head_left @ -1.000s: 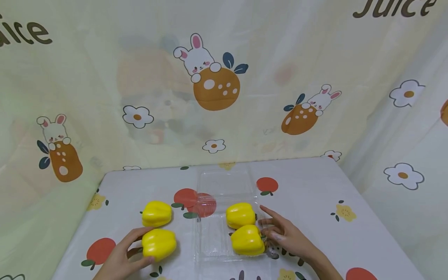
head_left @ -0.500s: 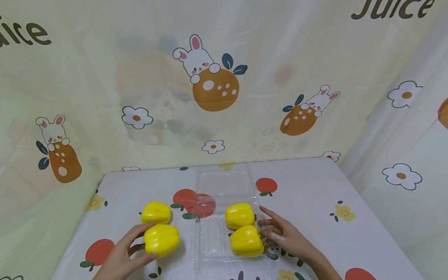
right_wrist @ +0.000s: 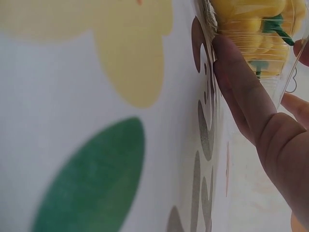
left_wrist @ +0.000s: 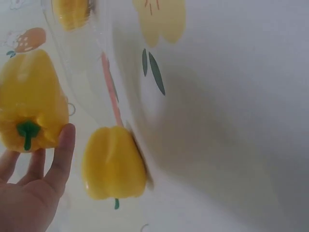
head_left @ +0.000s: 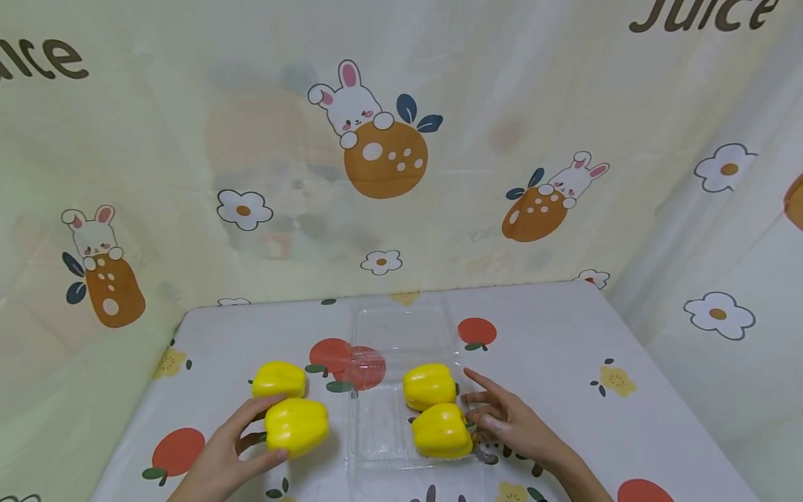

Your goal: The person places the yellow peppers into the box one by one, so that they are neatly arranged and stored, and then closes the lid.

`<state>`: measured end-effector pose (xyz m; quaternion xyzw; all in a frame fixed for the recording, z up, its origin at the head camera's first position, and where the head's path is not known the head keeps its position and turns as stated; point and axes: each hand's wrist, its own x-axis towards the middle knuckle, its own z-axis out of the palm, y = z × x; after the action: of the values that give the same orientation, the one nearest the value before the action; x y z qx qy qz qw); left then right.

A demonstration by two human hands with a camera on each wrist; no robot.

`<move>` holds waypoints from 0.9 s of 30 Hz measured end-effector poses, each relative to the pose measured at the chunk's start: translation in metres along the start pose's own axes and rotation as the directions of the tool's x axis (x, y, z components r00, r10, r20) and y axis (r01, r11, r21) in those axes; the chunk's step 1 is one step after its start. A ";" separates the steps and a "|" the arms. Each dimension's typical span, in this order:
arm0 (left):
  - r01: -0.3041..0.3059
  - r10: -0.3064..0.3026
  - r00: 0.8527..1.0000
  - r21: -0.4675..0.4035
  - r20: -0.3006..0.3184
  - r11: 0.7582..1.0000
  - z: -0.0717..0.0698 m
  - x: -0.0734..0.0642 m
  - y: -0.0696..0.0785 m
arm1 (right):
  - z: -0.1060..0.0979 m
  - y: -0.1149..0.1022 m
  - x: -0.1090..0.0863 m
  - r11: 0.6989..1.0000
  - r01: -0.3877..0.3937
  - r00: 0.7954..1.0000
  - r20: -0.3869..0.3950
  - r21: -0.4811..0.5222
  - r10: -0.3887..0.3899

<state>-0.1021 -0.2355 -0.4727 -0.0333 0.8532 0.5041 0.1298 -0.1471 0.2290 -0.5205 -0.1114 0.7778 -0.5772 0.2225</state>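
A yellow bell pepper with a green stem is raised a little off the table in my left hand. Fingers on its far side and the thumb on its near side grip it at the stem end. Just behind it, another yellow bell pepper lies on the table. A clear plastic clamshell container has its lid laid back, with two yellow peppers in its right half. My right hand rests against the container's right wall, its index finger extended along the side. In the right wrist view, fingers touch the container's lower edge.
The table wears a white cloth printed with fruit and flowers. The container's transparent lid lies flat toward the back. A printed curtain hangs behind the table and along both sides.
My left hand has lifted its pepper slightly and carried it a short way to the right, toward the container. The right hand and the other peppers have stayed in place.
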 end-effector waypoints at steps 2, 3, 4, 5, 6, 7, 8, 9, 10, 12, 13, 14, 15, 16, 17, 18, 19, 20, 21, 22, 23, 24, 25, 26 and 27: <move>-0.009 0.009 1.000 0.001 0.008 1.000 0.001 0.000 0.002 | 0.000 -0.001 0.000 1.000 0.002 1.000 -0.001 -0.002 -0.002; -0.017 0.017 1.000 0.001 0.012 1.000 0.001 0.000 0.002 | 0.000 -0.001 0.000 1.000 0.004 1.000 -0.002 -0.003 -0.004; -0.024 0.024 1.000 -0.003 0.017 1.000 0.001 0.000 0.003 | 0.000 -0.001 0.000 1.000 0.004 1.000 -0.003 -0.005 -0.004; -0.037 0.037 0.999 -0.003 0.022 0.999 0.002 0.000 0.003 | 0.000 -0.001 0.000 1.000 0.003 1.000 -0.004 -0.007 -0.003; -0.049 0.049 0.998 -0.003 0.028 0.999 0.002 0.000 0.004 | 0.000 -0.001 0.000 1.000 0.003 1.000 -0.005 -0.009 -0.003; -0.057 0.057 0.998 -0.009 0.033 0.998 0.002 0.000 0.005 | 0.000 -0.001 0.000 1.000 0.003 1.000 -0.005 -0.010 -0.003; -0.062 0.063 0.997 -0.012 0.036 0.998 0.003 0.000 0.006 | 0.000 -0.001 0.000 1.000 0.004 1.000 -0.004 -0.009 -0.004; -0.061 0.062 0.997 -0.018 0.038 0.998 0.003 0.000 0.007 | 0.000 0.000 0.000 1.000 0.004 1.000 -0.003 -0.009 -0.004; -0.058 0.059 0.997 -0.025 0.040 0.998 0.004 0.000 0.007 | -0.001 0.000 0.000 1.000 0.006 1.000 -0.002 -0.007 -0.006; -0.060 0.061 0.997 -0.031 0.046 0.998 0.005 0.000 0.008 | -0.001 0.000 0.000 1.000 0.011 1.000 -0.001 -0.009 -0.011; -0.059 0.061 0.997 -0.034 0.049 0.998 0.006 0.000 0.009 | -0.001 0.000 -0.001 1.000 0.014 1.000 -0.001 -0.011 -0.014; -0.058 0.060 0.997 -0.036 0.050 0.998 0.006 0.000 0.010 | -0.001 0.000 -0.001 1.000 0.015 1.000 0.000 -0.010 -0.015; -0.060 0.062 0.997 -0.042 0.052 0.997 0.007 0.001 0.010 | -0.001 0.000 -0.001 1.000 0.018 1.000 -0.001 -0.013 -0.018; -0.065 0.068 0.996 -0.045 0.055 0.997 0.008 0.001 0.011 | -0.001 0.000 -0.001 1.000 0.020 1.000 -0.001 -0.014 -0.020; -0.073 0.075 0.995 -0.046 0.059 0.996 0.009 0.001 0.011 | -0.001 0.000 -0.001 1.000 0.021 1.000 -0.002 -0.017 -0.021; -0.074 0.077 0.995 -0.053 0.061 0.996 0.010 0.002 0.012 | -0.001 0.000 -0.001 1.000 0.022 1.000 -0.002 -0.016 -0.022; -0.074 0.078 0.995 -0.058 0.065 0.996 0.011 0.002 0.013 | -0.001 0.000 -0.001 1.000 0.023 1.000 -0.003 -0.018 -0.023; -0.075 0.080 0.994 -0.065 0.069 0.995 0.012 0.002 0.013 | -0.001 -0.001 -0.001 0.999 0.024 1.000 -0.003 -0.020 -0.024; -0.075 0.080 0.994 -0.069 0.071 0.995 0.013 0.003 0.014 | -0.001 -0.001 -0.001 0.999 0.026 1.000 -0.003 -0.024 -0.026; -0.070 0.075 0.994 -0.070 0.074 0.995 0.014 0.003 0.015 | -0.001 -0.001 -0.001 0.999 0.027 1.000 0.000 -0.021 -0.027; -0.070 0.075 0.994 -0.067 0.075 0.995 0.015 0.004 0.015 | -0.001 -0.001 -0.001 0.999 0.028 1.000 0.000 -0.021 -0.028; -0.070 0.075 0.994 -0.068 0.076 0.995 0.016 0.004 0.016 | -0.001 -0.001 -0.001 0.999 0.028 1.000 0.003 -0.016 -0.028; -0.071 0.076 0.994 -0.066 0.076 0.995 0.018 0.004 0.017 | -0.001 -0.001 -0.002 1.000 0.028 1.000 0.005 -0.015 -0.028; -0.072 0.077 0.994 -0.064 0.074 0.995 0.019 0.005 0.017 | -0.001 -0.002 -0.002 1.000 0.027 1.000 0.006 -0.012 -0.027; -0.075 0.080 0.994 -0.060 0.073 0.995 0.020 0.006 0.018 | -0.001 -0.002 -0.002 1.000 0.027 1.000 0.008 -0.009 -0.027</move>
<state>-0.1071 -0.2088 -0.4680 0.0150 0.8336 0.5338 0.1410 -0.1464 0.2302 -0.5182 -0.1251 0.7781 -0.5761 0.2171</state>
